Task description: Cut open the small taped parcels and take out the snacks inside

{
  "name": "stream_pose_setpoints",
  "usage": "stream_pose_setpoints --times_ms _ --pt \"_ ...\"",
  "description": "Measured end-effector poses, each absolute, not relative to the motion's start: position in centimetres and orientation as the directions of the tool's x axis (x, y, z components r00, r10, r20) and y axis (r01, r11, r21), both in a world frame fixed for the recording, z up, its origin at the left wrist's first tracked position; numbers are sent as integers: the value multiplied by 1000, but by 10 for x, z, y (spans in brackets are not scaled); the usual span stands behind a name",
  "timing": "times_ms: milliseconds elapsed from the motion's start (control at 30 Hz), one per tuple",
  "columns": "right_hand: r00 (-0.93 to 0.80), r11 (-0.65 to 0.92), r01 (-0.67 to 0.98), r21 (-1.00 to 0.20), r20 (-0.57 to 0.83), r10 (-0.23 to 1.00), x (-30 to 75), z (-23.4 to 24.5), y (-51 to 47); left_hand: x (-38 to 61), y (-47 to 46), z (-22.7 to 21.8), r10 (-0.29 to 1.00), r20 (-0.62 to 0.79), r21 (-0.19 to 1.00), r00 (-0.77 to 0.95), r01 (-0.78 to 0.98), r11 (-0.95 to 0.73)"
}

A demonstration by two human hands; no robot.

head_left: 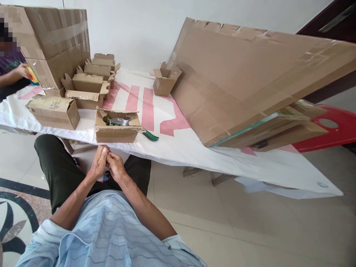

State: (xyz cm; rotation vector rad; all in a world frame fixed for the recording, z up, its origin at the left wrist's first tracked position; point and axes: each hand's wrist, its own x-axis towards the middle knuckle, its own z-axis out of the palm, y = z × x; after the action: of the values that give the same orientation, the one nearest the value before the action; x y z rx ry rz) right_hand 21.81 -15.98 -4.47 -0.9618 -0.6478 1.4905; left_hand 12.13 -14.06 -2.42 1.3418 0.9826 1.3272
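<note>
My left hand point(98, 162) and my right hand point(116, 165) are clasped together above my lap, just below the table's front edge. Both are closed, fingers pressed against each other, and no object shows between them. Nearest to them stands an open cardboard box point(118, 135) at the table edge, its top flaps apart. Inside it lies a clear plastic-wrapped item point(119, 121) with dark green parts; its kind I cannot make out. A green handle point(151, 135), perhaps of a knife, sticks out beside the box's right end.
A closed carton point(52, 111) lies at left, before several open boxes point(85, 87) and stacked large cartons point(59, 40). One small open box point(164, 83) stands farther back. A large cardboard sheet point(236, 74) leans at right, near a red chair point(333, 128). Another person's hand point(23, 70) holds a tape roll.
</note>
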Motion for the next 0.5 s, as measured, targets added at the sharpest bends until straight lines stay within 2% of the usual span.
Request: stream_pose_setpoints --times_ms 133,233,400,500 --pt "31 -132 -424 -896 -161 987 222 -47 -160 113 -138 -23 950 275 957 150 50 -285" --pt "11 -122 -463 -878 -143 990 226 -49 -158 106 -135 -18 930 274 945 244 111 -307" --pt "-144 -196 -532 -824 -140 980 240 -44 -156 88 -131 -3 895 109 994 433 -32 -106" --pt "-231 -266 -545 -795 -162 959 246 -42 -156 81 -130 3 886 77 993 457 -111 -29"
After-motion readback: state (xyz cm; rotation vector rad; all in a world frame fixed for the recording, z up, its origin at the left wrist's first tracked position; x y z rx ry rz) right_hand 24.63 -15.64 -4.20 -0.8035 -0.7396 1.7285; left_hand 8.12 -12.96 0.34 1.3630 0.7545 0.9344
